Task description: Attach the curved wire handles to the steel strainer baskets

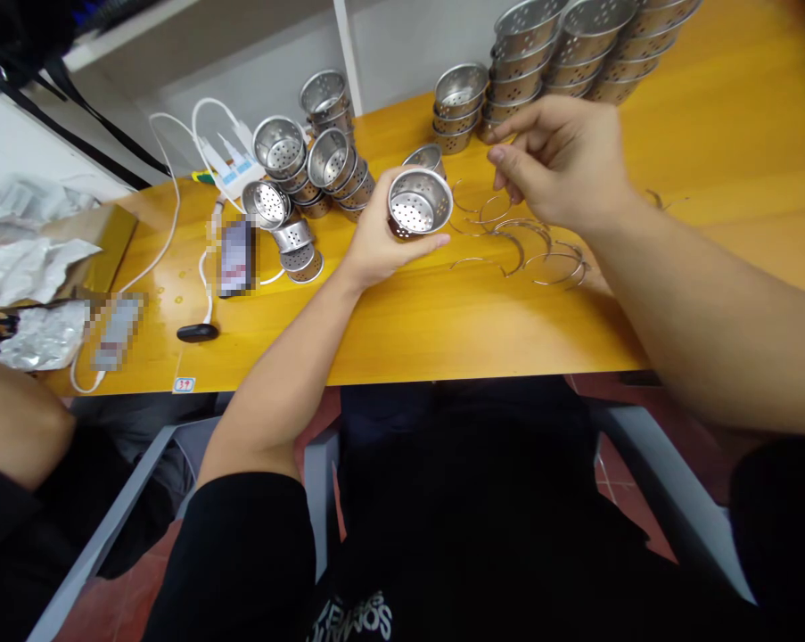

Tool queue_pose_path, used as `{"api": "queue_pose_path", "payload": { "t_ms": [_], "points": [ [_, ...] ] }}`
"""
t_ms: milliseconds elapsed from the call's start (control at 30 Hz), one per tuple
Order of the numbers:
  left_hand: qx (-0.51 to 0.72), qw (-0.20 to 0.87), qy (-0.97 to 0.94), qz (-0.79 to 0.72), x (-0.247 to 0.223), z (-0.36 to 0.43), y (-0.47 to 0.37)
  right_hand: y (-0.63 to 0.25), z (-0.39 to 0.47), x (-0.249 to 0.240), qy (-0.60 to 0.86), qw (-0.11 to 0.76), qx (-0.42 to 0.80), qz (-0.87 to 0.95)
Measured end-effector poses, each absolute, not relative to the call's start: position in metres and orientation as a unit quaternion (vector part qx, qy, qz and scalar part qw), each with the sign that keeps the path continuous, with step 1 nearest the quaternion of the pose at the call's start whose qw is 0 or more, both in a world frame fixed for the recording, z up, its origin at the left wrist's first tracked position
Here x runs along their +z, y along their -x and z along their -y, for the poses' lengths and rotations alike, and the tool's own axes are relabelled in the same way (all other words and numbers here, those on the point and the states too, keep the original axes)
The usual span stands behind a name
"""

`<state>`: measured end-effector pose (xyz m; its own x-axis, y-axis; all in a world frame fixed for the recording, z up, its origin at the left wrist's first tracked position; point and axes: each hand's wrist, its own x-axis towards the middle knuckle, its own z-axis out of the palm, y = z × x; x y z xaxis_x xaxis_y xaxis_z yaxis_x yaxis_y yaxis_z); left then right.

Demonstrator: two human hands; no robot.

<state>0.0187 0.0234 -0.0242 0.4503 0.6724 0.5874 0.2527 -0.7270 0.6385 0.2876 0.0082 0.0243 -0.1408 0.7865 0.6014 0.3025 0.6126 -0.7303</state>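
My left hand (383,234) is wrapped around a perforated metal cup (421,203), its open mouth tilted toward me. Up and to the right, my right hand (555,160) is closed in a pinch, thumb and index finger close together. Whatever may be between those fingertips is too small to make out. Below it, several thin curved metal wires (549,245) lie loose on the tabletop. Just behind the held cup stands another metal cup (427,158), partly hidden. Nearest the right fingertips is a stack of perforated cups (456,107).
More cup stacks (522,45) rise at the back right. At left-centre, several cups (332,160) stand stacked, some lying tilted. A phone (236,259), a power strip (238,169) with white cables and plastic bags (28,267) occupy the left. A person's arm (20,419) shows at the left edge.
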Motion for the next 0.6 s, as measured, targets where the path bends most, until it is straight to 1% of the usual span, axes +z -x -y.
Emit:
{"api": "queue_pose_path", "payload": {
  "t_ms": [133,267,500,600],
  "points": [
    [0.441,0.262,-0.816,-0.267,-0.028,-0.021,-0.02,-0.284,-0.003,0.028,0.39,0.536,0.227,0.713],
    [0.438,0.289,-0.807,-0.27,-0.033,-0.023,-0.018,-0.278,0.005,0.034,0.386,0.54,0.256,0.703],
    [0.403,0.334,-0.824,-0.216,-0.026,-0.024,-0.016,-0.264,0.028,0.045,0.382,0.477,0.237,0.755],
    [0.399,0.37,-0.809,-0.222,-0.027,-0.019,-0.02,-0.261,0.034,0.044,0.4,0.443,0.234,0.767]
  ]
}}
